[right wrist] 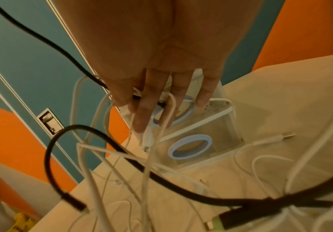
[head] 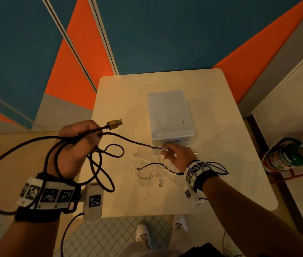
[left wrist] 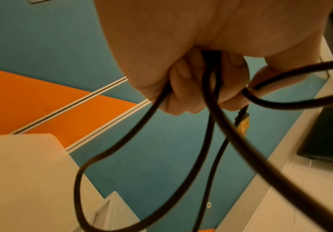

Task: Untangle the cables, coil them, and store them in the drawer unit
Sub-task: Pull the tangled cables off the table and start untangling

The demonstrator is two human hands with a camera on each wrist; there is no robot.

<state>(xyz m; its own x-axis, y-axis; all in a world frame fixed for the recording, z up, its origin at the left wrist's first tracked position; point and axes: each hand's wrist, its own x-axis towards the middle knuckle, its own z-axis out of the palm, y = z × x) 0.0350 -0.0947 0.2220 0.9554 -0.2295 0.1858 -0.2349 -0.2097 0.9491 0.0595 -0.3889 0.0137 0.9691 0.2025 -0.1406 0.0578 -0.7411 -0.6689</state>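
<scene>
Black cable [head: 99, 164] loops are held bunched in the left hand [head: 76, 145] left of the drawer unit [head: 169, 115], its taut run pinched with white cables [head: 147, 175] by the right hand [head: 176, 154] at the unit's front.

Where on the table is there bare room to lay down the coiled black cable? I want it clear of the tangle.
Bare patches on the table: left of and behind the drawer unit, and right of it. Crowded: the white cables in front of the unit, by the right hand.
</scene>
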